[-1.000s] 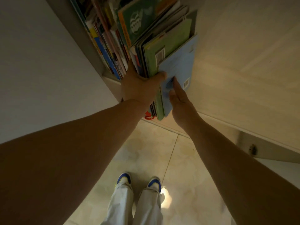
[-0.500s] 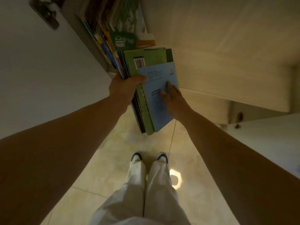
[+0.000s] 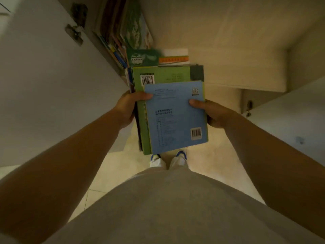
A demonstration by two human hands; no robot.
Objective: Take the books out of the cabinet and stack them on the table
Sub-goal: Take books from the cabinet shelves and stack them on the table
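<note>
I keep the bundle of books point(image 3: 168, 110) level and squeezed from both sides while I carry it clear of the cabinet point(image 3: 112, 32), so the thin blue book point(image 3: 175, 118) on top cannot slide off. My left hand point(image 3: 126, 108) grips the bundle's left edge, thumb over the blue cover. My right hand point(image 3: 212, 113) grips the right edge likewise, its fingers hidden beneath; no table is in view.

Single head view, steeply downward, close over forearms; floor point(image 3: 211, 164) far below, cabinet shelf point(image 3: 123, 32) ahead.
</note>
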